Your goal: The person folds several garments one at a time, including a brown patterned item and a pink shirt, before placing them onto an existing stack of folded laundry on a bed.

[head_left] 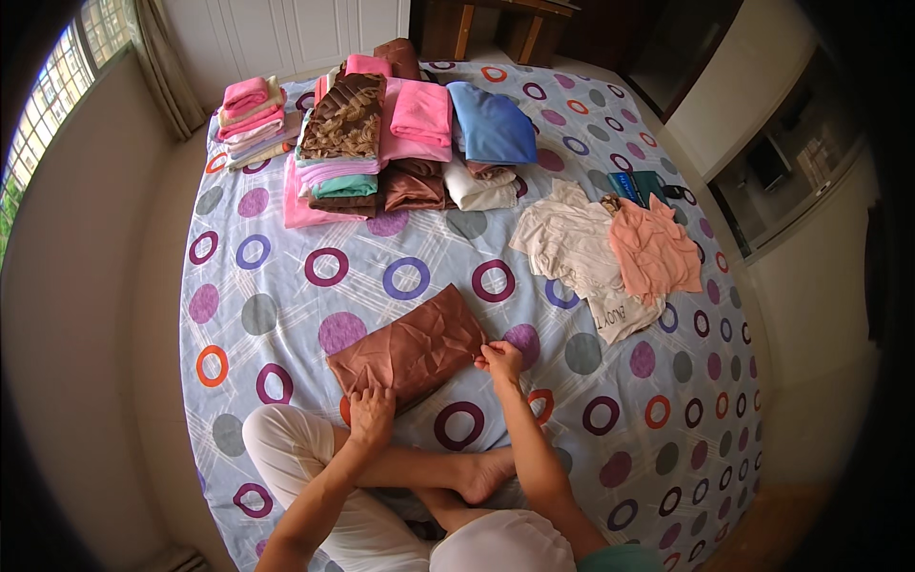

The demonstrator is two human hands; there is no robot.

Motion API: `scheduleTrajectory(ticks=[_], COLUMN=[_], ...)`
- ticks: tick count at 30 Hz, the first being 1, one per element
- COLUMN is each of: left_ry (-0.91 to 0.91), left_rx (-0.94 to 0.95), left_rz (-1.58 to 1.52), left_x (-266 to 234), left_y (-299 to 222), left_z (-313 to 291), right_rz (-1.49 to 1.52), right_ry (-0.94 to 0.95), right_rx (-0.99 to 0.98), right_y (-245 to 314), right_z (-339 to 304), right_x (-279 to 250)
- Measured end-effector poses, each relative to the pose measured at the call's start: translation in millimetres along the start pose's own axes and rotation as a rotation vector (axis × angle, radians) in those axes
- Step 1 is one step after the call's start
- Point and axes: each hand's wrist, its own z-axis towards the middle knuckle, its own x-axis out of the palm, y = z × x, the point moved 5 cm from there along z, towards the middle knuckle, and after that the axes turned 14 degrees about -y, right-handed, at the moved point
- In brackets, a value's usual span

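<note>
I see two bare hands at work over one folded brown cloth [410,345] on a bed [591,424], just beyond a seated person's crossed legs [410,468]. The left hand [372,415] lays its fingers over the near edge; whether they grip, I cannot tell. The right hand [499,361] pinches the right-hand corner between thumb and fingers. Toward the far right lie two loose, rumpled garments, one off-white [562,238] and one peach [653,250], overlapping. At the far left stands one small stack [253,124] of soft folded cloths; beside it rises a larger pile, including a brown floral piece [348,119], a plush pink one [420,114] and a smooth blue one [491,124]. The brown cloth is thin, faintly shiny and creased, a slanted rectangle.
</note>
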Motion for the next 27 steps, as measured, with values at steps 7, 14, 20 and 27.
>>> scheduleTrajectory(ticks=[7, 14, 20, 27], left_ry=[-0.057, -0.093, 0.02, -0.053], left_rx=[0.098, 0.058, 0.0, -0.103], left_rz=[-0.057, -0.131, -0.178, -0.3], left_x=[-7, -13, -16, -15], left_y=[-7, -3, 7, 12], left_z=[2, 2, -3, -1], right_rz=[-0.073, -0.47, -0.4, -0.557], right_ry=[0.009, -0.219, -0.042, 0.152], right_rx=[-0.201, -0.905, -0.543, -0.272], right_y=[8, 33, 57, 27], right_z=[6, 1, 30, 1], right_x=[-2, -3, -17, -14])
